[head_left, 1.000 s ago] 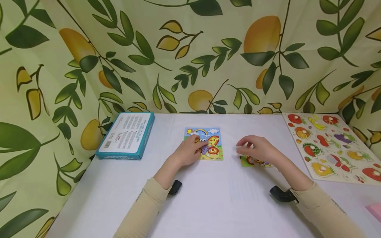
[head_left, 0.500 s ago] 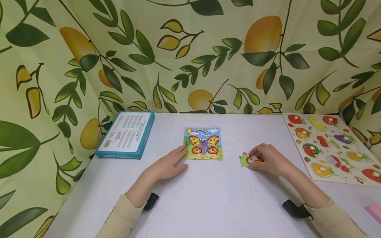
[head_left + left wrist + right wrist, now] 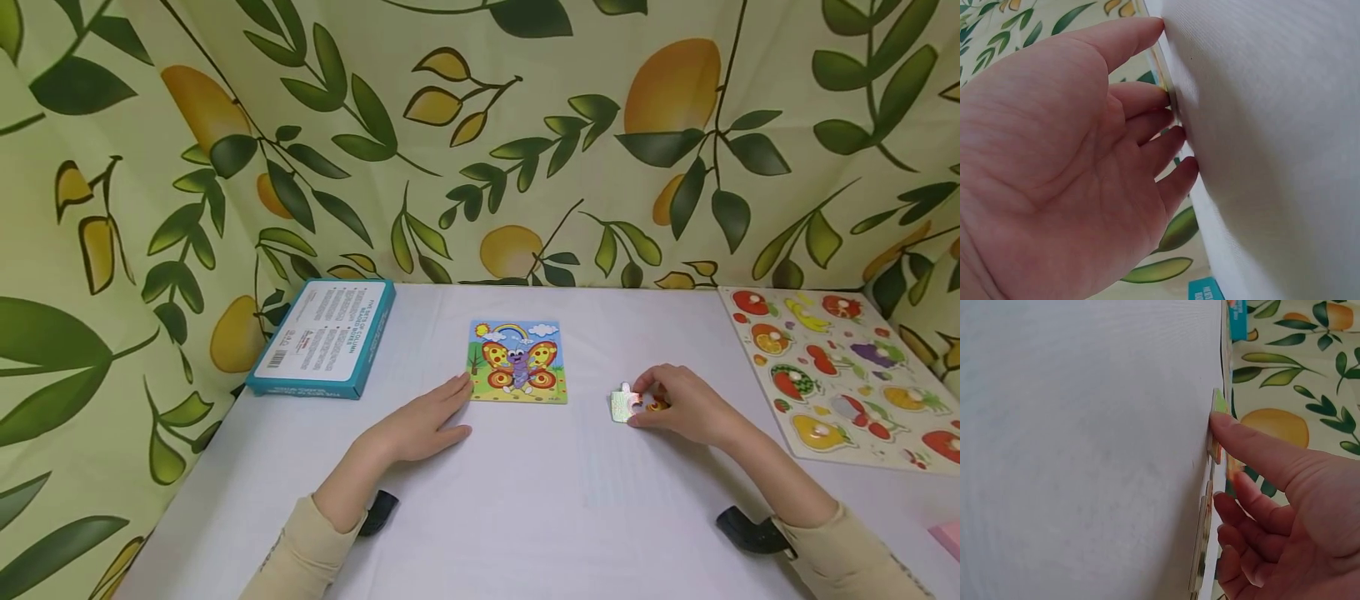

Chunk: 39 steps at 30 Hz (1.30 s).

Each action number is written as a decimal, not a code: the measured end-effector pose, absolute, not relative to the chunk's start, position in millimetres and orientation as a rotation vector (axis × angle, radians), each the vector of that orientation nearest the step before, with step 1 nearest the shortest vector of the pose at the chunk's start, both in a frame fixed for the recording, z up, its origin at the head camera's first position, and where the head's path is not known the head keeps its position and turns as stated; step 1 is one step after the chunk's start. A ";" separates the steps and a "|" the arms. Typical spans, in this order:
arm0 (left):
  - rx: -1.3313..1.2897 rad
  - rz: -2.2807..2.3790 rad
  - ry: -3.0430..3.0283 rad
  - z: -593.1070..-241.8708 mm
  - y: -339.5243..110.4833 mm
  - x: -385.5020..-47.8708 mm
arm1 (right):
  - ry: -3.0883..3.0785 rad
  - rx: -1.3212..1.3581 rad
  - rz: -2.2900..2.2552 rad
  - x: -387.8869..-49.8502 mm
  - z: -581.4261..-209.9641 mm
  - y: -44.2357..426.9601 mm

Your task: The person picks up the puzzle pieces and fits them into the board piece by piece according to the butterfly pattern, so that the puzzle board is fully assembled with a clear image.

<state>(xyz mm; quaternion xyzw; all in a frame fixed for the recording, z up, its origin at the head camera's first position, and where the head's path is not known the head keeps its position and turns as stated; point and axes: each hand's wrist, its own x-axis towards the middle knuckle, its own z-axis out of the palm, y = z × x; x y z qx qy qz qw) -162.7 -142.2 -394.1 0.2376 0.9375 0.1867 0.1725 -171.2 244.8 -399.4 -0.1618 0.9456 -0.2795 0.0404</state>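
My left hand (image 3: 416, 419) lies flat on the white table with its fingers extended. Its fingertips touch the lower left edge of a square butterfly picture board (image 3: 517, 362). To the right of that board, my right hand (image 3: 686, 404) pinches a jigsaw piece (image 3: 622, 405) between thumb and fingers. The piece's knob points away from me, and its face looks pale from glare. Orange-red printing shows beneath the fingers; whether it belongs to another piece I cannot tell. In the right wrist view, the thumb presses the edge of the piece (image 3: 1217, 450), which has a green corner.
A teal and white box (image 3: 322, 337) lies at the back left. On the right is a fruit peg board (image 3: 840, 375). Part of a pink object (image 3: 947, 537) shows at the right edge. A leaf-patterned cloth (image 3: 480, 142) hangs behind the table.
My left hand has drawn back left off the butterfly board, uncovering its picture. The right hand has come down and right onto the jigsaw piece and gripped it; the piece's face turned pale.
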 end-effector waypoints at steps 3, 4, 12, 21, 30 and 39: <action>0.688 0.523 2.664 -394.7 -142.7 -163.3 | 2.864 -0.486 -0.909 -172.2 -399.3 243.1; 0.690 0.518 2.665 -394.7 -142.7 -163.4 | 2.853 -0.476 -0.928 -172.7 -399.1 241.6; 0.710 0.511 2.667 -395.3 -143.0 -163.6 | 2.676 -0.390 -1.209 -188.0 -396.2 202.7; 0.734 0.503 2.679 -395.8 -142.9 -164.0 | 2.536 -0.321 -1.386 -213.4 -397.8 128.2; 0.730 0.503 2.673 -393.9 -143.1 -164.1 | 2.563 -0.359 -1.318 -231.9 -399.9 92.9; 0.751 0.515 2.643 -395.5 -145.7 -165.2 | 2.643 -0.487 -1.236 -239.6 -405.8 80.3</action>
